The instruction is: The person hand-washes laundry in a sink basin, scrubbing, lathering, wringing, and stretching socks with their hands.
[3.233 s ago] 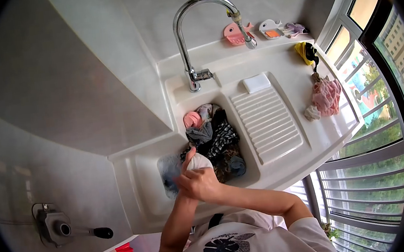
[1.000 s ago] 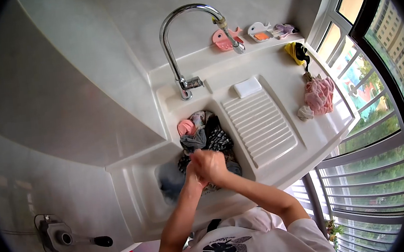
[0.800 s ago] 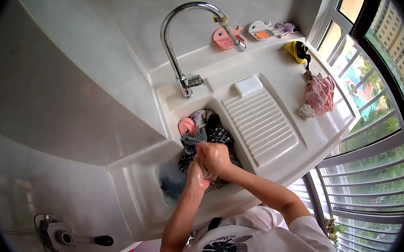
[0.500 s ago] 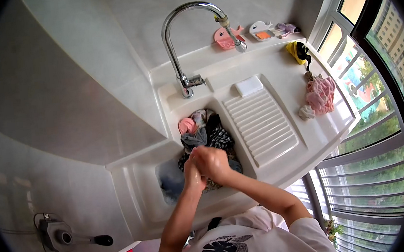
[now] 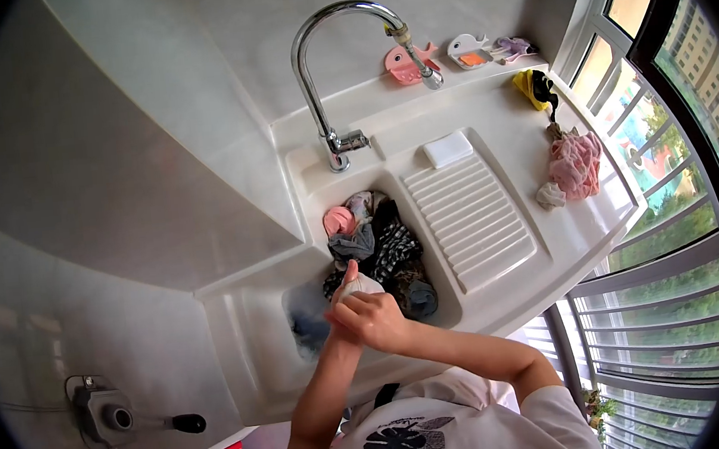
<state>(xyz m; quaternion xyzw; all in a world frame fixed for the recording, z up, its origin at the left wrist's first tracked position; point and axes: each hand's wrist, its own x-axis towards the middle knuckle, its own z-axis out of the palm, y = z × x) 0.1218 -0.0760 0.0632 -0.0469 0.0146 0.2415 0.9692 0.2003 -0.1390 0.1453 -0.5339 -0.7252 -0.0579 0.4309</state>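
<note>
Over the sink basin (image 5: 252,321), my two hands are pressed together around a small white cloth (image 5: 364,285), and only a bit of it shows between them. My right hand (image 5: 373,320) lies on top, its fingers curled over the cloth. My left hand (image 5: 344,312) is beneath and mostly covered, its thumb pointing up beside the cloth. Just beyond them, a heap of wet dark patterned clothes (image 5: 392,247) lies in the basin, with a pink piece (image 5: 340,220) and a grey piece (image 5: 353,244) on it. Cloudy bluish water (image 5: 306,316) shows at the basin's left.
A chrome faucet (image 5: 303,65) arches behind the basin. Right of it is a ribbed washboard (image 5: 472,222) with a white soap bar (image 5: 448,150). Pink cloth (image 5: 576,167) and a yellow-black item (image 5: 534,89) lie farther right. Whale-shaped soap dishes (image 5: 407,66) stand at the back.
My hands have shifted slightly toward me and turned over each other. The white cloth now shows between them, and the left thumb sticks up. The view has shifted slightly.
</note>
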